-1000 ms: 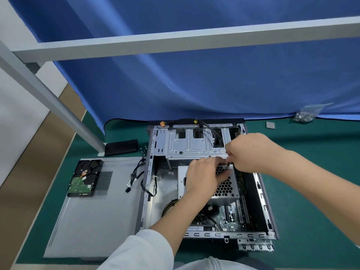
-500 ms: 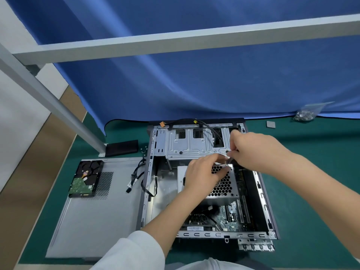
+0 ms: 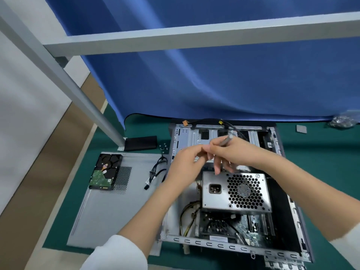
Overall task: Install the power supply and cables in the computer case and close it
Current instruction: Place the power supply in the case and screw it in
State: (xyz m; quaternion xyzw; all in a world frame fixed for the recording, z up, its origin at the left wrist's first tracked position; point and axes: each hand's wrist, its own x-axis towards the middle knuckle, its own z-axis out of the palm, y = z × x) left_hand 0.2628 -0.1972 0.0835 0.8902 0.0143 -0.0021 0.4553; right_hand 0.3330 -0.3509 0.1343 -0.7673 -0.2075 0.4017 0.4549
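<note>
Presently, the computer case (image 3: 229,191) is seen lying open on its side on the green desk (image 3: 321,162), its far edge touching the hem of the blue curtain (image 3: 214,78) and its near rail close to the desk's front edge. The power supply (image 3: 235,190) is seated inside the case, its honeycomb grille and socket facing up, with the motherboard (image 3: 247,228) exposed just nearer the viewer and yellow and black cables (image 3: 188,221) looped in the gap at its left. Both hands are held together above the drive cage (image 3: 196,137), clear of the power supply's far edge. The right hand (image 3: 231,152) is curled round a slim grey tool (image 3: 226,142), apparently a screwdriver, whose tip points up and away; its nature cannot be confirmed. The left hand (image 3: 187,162) is loosely curled, its fingertips meeting the right hand's fingers; whether anything is pinched between them cannot be told. The detached side panel (image 3: 116,201) lies flat just beside the case's left wall, a hard drive (image 3: 105,171) resting on its far corner and a loose black cable (image 3: 155,172) draped over its right edge. Bare desk is left to the right of the case, where a small grey square (image 3: 301,129) and a plastic bag (image 3: 342,119) lie near the curtain.
</note>
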